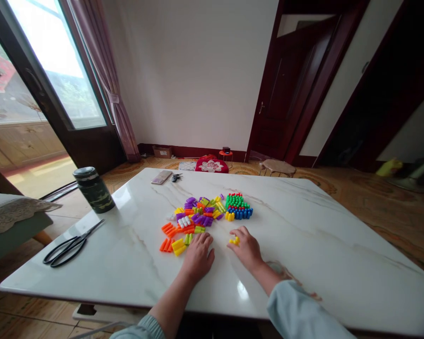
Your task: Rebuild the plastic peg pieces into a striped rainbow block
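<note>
On the white marble-patterned table [289, 235], my right hand [246, 248] pinches a small yellow plastic toy piece [235, 240] between thumb and fingers. My left hand [199, 256] rests low over the tabletop with its thumb apart from the fingers, beside a yellow-green piece [188, 239]; its fingertips are partly hidden. Just beyond it spreads a loose pile of plastic pieces [199, 217] in purple, orange, yellow, white and lime. Right of the pile, green, red and blue pieces [239, 205] stand packed in rows, with yellow pieces [230, 216] at their near left corner.
Black-handled scissors [69, 247] lie on the left of the table, near a dark camouflage-patterned flask [94, 190]. A phone [161, 177] and keys [176, 177] are toward the far edge. Behind the table are a stool [277, 166] and a red floral cushion [212, 165].
</note>
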`<state>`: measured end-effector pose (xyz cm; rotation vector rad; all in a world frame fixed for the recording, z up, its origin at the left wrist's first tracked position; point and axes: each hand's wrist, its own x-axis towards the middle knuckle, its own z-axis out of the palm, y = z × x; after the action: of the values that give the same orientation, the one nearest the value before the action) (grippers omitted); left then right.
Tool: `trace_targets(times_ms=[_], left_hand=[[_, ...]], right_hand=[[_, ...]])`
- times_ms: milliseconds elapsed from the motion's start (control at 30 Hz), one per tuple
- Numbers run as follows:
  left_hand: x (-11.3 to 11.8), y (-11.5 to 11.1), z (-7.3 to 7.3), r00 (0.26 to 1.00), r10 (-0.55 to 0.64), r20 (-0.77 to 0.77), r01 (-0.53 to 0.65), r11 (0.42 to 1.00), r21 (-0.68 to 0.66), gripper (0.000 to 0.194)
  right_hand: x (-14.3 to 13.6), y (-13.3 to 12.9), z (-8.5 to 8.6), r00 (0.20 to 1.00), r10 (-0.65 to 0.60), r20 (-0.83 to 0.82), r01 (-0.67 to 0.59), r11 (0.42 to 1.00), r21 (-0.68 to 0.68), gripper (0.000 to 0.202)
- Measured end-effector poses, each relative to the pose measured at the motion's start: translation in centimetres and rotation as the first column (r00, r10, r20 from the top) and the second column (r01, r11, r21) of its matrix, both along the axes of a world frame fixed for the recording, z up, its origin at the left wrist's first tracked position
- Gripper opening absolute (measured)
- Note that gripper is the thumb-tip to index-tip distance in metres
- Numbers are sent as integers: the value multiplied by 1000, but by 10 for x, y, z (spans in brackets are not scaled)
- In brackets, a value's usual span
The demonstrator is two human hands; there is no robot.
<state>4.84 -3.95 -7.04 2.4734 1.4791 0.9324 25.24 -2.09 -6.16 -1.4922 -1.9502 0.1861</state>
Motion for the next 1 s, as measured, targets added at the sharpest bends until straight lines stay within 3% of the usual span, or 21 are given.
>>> trace_targets(times_ms=[100,233,367,567,767,1000], left_hand=[[0,1,1,1000,-1,-1,1,1000,-6,24],[-1,1,1,1000,-1,11,1,1000,-1,25],[0,1,1,1000,3,20,-3,1000,-2,25],[0,0,3,1000,3,22,-3,1000,-20,26],[0,0,3,1000,1,16,-1,1000,-8,25],[-1,0,1,1000,-2,28,2,1000,4,26]], right_hand=[[13,17,-2,991,-72,-108,68,997,-39,11],[29,44,-8,963,-215,-165,213,977,-30,11],[31,64,-11,945,-278,-169,279,960,-19,13],[21,54,-21,899,-362,-246,394,914,95,25],[21,35,-29,982,-185,-26,187,973,137,21],[19,39,-25,979,-172,109,162,982,94,30]])
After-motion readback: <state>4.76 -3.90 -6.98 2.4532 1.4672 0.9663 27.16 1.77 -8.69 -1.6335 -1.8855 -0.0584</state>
